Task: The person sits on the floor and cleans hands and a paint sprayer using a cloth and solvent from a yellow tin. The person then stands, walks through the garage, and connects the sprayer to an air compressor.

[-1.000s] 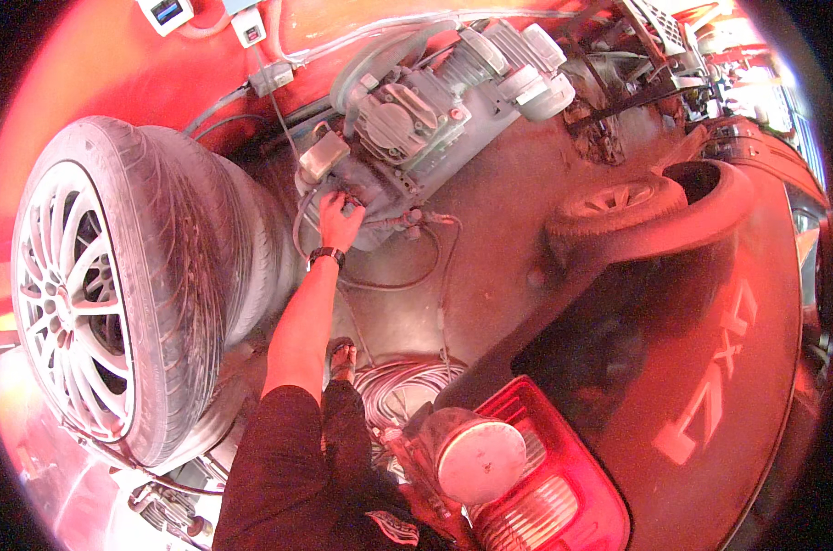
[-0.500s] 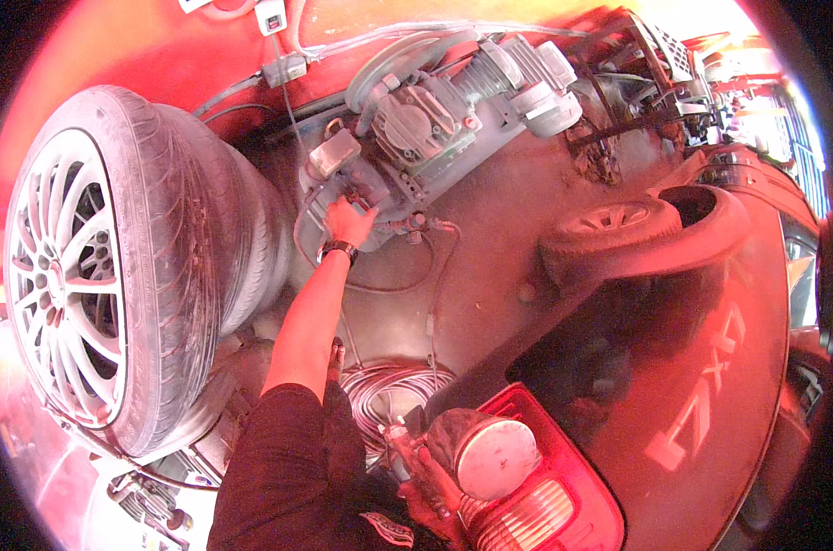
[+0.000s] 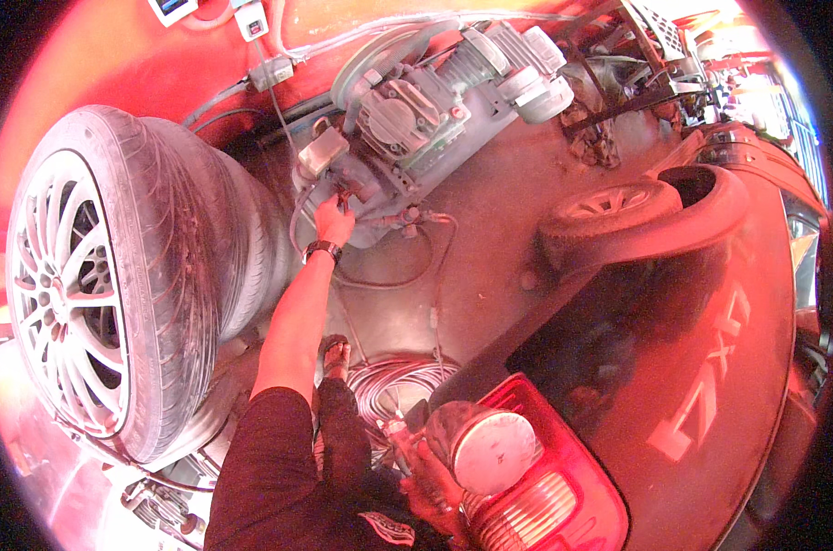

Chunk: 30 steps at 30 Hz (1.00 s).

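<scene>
Grimy concrete workshop floor [image 3: 517,211] spreads under a red-tinted view. Stretched forward, the person's left hand [image 3: 332,220] closes its fingers on a small fitting on the grey metal air compressor [image 3: 407,119]. Just left of that arm stand stacked black tyres on silver alloy rims [image 3: 113,275]. Low by the body, the right hand [image 3: 425,482] grips a round white-faced pressure gauge [image 3: 482,443], beside the car's red tail lamp [image 3: 554,496].

Workshop floor [image 3: 517,197] of bare, stained concrete, all under a strong red cast. Red wall [image 3: 104,64] on the far left carrying a small switch box [image 3: 251,20]. Stack of tyres [image 3: 95,275] on wheels stands left; rear of a car [image 3: 673,367] fills the right, bright daylight beyond it far right.
</scene>
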Available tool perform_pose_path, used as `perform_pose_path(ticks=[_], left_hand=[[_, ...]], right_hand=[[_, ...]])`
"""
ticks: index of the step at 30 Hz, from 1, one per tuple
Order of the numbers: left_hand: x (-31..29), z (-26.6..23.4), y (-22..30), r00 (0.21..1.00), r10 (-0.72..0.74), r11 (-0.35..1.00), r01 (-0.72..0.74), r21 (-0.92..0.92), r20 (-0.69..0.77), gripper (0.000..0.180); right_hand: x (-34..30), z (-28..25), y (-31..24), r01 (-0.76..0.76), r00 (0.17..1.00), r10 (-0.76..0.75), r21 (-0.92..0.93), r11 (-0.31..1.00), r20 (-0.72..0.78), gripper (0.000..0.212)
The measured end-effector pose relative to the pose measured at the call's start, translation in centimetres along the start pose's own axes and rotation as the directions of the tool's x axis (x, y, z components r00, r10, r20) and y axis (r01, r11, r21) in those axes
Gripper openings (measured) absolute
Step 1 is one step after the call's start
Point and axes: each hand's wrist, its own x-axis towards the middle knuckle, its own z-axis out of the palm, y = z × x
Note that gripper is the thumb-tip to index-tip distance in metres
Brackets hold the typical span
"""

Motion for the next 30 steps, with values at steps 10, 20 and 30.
perform_pose_path(ticks=[10, 20, 30], left_hand=[[-0.6, -1.4, 0.0, 1.000, 0.017, 1.000, -0.017, -0.019, -0.014, 0.041], [-5.3, -9.9, 1.5, 0.941, -0.175, 0.519, 0.338, -0.785, 0.289, 0.054], [-19.7, -21.7, 8.5, 0.810, 0.260, 0.241, 0.472, -0.848, 0.525, 0.061]], right_hand=[[-0.2, 0.2, -0.2, -0.004, 1.000, 0.006, 0.095, 0.995, -0.022, 0.066], [-0.5, 0.5, 2.3, 0.120, 0.984, -0.146, -0.228, 0.966, -0.101, 0.065], [-2.9, 0.9, 2.8, 0.145, 0.982, -0.158, -0.124, 0.982, -0.103, 0.058]])
